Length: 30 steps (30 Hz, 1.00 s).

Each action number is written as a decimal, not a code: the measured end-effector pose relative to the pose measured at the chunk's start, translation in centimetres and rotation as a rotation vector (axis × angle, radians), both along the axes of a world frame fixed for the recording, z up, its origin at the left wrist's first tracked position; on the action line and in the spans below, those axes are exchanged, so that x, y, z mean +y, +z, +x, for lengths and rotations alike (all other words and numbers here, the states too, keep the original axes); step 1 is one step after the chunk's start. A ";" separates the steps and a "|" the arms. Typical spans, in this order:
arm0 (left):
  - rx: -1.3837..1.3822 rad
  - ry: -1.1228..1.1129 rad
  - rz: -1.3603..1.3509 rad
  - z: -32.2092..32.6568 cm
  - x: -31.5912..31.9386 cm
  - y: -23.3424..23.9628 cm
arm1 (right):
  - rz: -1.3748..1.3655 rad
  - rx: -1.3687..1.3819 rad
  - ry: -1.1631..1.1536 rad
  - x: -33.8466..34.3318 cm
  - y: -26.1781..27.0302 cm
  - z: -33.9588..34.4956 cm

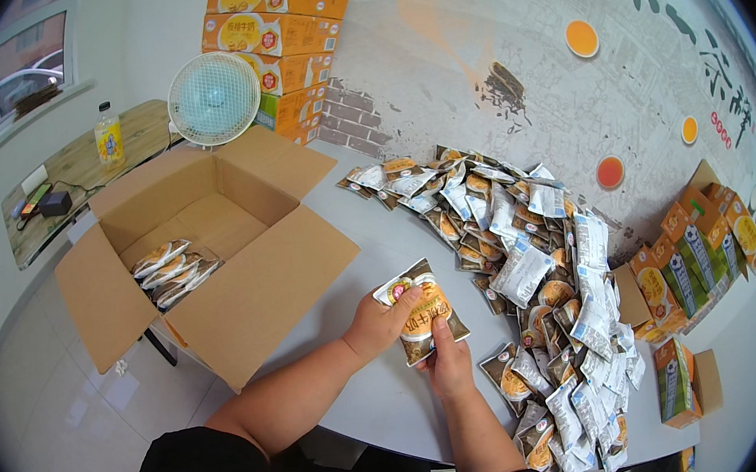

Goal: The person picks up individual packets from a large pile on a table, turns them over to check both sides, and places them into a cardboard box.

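Both my hands hold one printed milk pouch [421,318] above the table, its brown and orange face turned up. My left hand [379,324] grips its left side with the thumb across the front. At the lower right edge, my right hand [450,365] pinches it, thumb on top. To the right spreads a large heap of similar pouches [527,275], some showing brown fronts, others silvery white backs. On the left stands an open cardboard box [242,319], flaps folded out. A short row of pouches [174,271] leans inside its near left corner.
A white round fan [214,99] stands behind the box, before stacked orange cartons [273,26]. A wooden side table [138,126] holds a bottle [108,136] and a small dark block [55,203]. More printed cartons [685,266] line the right side. The grey table's edge [386,440] curves close before me.
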State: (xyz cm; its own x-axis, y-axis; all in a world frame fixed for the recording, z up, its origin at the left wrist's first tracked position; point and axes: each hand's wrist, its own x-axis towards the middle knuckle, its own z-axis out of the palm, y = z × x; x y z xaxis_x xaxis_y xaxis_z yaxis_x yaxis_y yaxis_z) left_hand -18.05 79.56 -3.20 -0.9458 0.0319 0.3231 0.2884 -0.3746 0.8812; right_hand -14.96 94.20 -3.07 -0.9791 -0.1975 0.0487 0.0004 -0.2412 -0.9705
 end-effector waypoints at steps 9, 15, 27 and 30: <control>-0.150 -0.202 0.113 -0.9 0.1 -0.5 | 0.175 0.287 -0.248 -0.9 -0.2 0.5; -0.379 -0.358 0.363 -1.2 -0.2 -0.1 | 0.760 0.483 -0.330 -0.3 0.1 0.5; -0.169 0.246 -0.141 -2.0 -0.2 -1.2 | 0.279 0.176 -0.145 0.3 -2.2 -1.0; -0.033 0.310 -0.572 0.2 0.5 0.5 | 0.381 0.198 -0.242 0.8 -2.4 -1.1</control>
